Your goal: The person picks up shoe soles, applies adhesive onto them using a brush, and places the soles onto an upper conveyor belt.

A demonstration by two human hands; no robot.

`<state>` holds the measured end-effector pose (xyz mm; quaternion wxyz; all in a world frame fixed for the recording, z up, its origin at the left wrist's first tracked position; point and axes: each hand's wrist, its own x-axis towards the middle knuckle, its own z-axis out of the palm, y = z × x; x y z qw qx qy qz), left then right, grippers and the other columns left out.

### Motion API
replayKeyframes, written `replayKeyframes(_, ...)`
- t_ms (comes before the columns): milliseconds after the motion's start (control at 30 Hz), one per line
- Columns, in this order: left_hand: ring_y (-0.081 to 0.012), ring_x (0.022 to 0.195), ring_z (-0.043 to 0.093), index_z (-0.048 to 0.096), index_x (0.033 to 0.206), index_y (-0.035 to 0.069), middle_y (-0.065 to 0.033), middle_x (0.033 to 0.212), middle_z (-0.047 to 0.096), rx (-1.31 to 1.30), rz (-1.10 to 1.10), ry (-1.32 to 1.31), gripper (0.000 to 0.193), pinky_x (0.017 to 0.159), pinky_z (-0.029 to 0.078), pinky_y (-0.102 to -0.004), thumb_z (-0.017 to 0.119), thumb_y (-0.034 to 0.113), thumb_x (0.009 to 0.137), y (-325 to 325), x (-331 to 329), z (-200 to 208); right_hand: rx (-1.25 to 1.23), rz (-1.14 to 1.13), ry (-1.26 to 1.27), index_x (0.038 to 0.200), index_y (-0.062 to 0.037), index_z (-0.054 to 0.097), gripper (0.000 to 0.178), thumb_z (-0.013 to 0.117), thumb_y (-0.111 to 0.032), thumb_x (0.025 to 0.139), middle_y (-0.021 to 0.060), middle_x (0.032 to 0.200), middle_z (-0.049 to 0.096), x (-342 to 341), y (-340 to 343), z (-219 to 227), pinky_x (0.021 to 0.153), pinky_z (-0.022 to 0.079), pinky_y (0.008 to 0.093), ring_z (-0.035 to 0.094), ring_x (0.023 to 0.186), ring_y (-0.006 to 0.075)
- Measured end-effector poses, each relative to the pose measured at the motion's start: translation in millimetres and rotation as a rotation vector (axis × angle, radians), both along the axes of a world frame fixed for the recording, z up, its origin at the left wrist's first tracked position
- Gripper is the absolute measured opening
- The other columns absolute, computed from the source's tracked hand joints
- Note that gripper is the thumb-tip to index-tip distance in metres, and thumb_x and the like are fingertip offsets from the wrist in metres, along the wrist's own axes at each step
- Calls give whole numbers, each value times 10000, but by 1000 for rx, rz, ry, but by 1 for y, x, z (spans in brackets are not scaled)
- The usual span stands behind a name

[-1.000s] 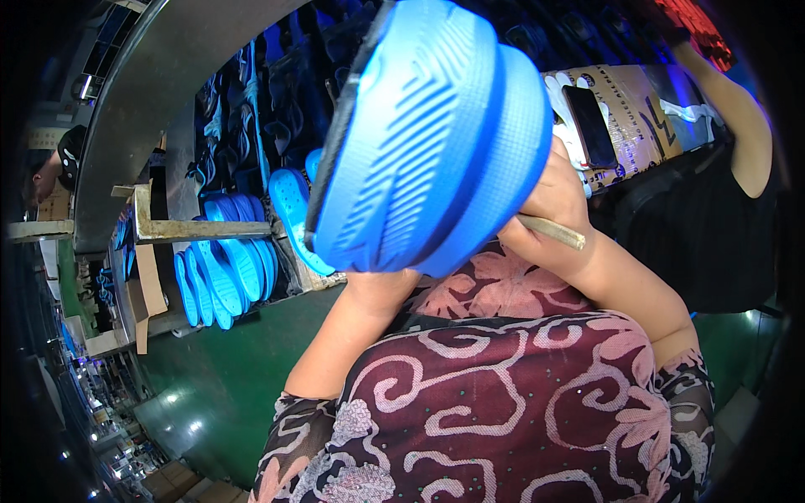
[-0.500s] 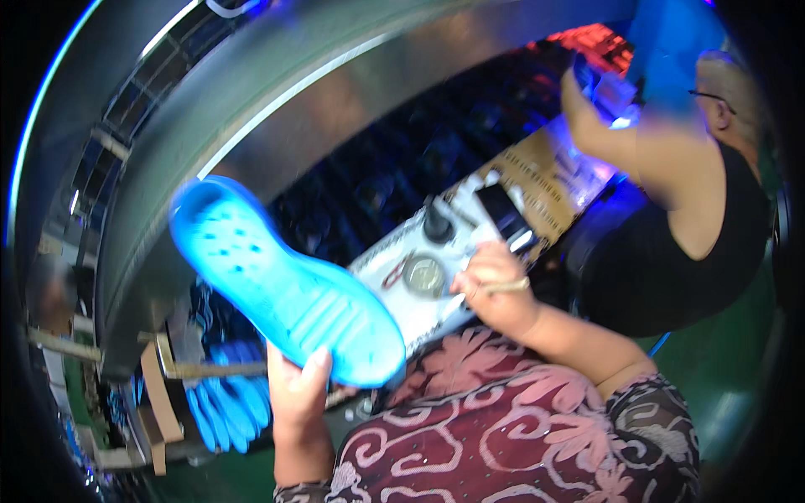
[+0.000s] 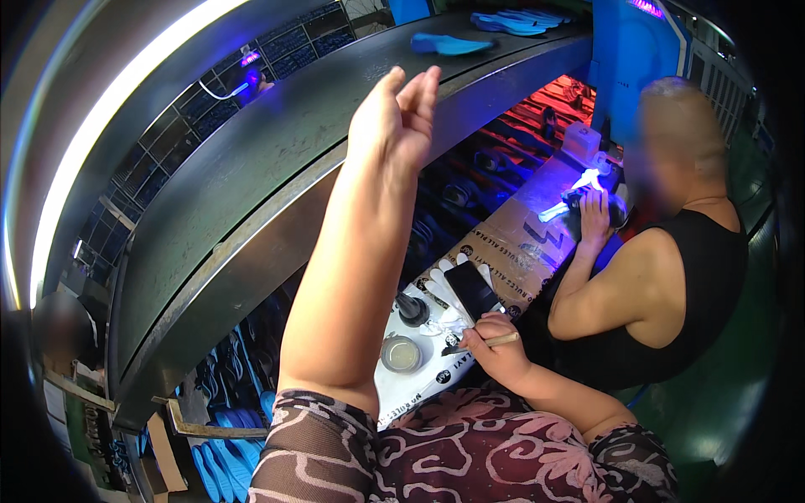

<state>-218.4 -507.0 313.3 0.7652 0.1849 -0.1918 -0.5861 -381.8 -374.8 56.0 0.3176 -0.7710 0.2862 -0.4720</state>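
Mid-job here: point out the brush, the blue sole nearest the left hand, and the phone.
Brush (image 3: 505, 339): head view, on its pale handle.
Blue sole (image 3: 453, 45): head view, near the middle of its length.
Phone (image 3: 472, 290): head view, mid-screen.

Bright strip light (image 3: 84, 137), blackened edges

1 dark phone (image 3: 471, 290) lies on white gloves (image 3: 438, 287) near 1 seated person (image 3: 658, 289).
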Motion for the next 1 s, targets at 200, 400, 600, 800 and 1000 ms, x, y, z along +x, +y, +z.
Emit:
replayKeyframes(200, -146, 709, 542, 391, 1400, 56, -91, 891, 618, 46, -1, -599, 628, 593, 428, -246, 651, 300, 883, 120, 55, -113, 101, -32, -25, 649, -72, 639, 249, 620, -172, 877, 67, 627, 627, -4, -6, -24, 700, 423, 378, 595, 643, 271)
replayKeyframes(400, -182, 829, 619, 534, 1216, -9, -104, 983, 641, 900, 547, -1433, 417, 742, 502, -293, 662, 162, 857, 367, 231, -293, 183, 81, -71, 667, -49, 644, 261, 606, -176, 891, 84, 635, 635, 18, 5, -30, 625, 442, 374, 606, 609, 276)
replayKeyframes(600, -333, 740, 622, 496, 1239, 6, -169, 800, 630, 1517, 334, -1913, 609, 712, 500, -420, 712, 309, 756, 513, 252, -404, 365, 229, -31, 713, -37, 667, 308, 550, -213, 936, 79, 669, 636, 40, 17, -30, 656, 458, 348, 606, 656, 227)
replayKeyframes(800, -312, 758, 613, 551, 1151, 57, -144, 796, 613, 1439, 432, -1915, 433, 680, 483, -408, 634, 134, 734, 503, 246, -418, 408, 243, 10, 728, -24, 662, 299, 557, -213, 935, 101, 699, 642, 47, 31, -30, 632, 472, 331, 606, 662, 207)
replayKeyframes(1000, -366, 924, 601, 568, 1081, 44, -205, 1067, 596, 1524, 617, -1897, 336, 799, 487, -448, 584, 68, 746, 495, 222, -393, 569, 200, 46, 766, -19, 669, 261, 568, -190, 936, 44, 699, 637, 48, 39, -36, 623, 460, 284, 569, 664, 114)
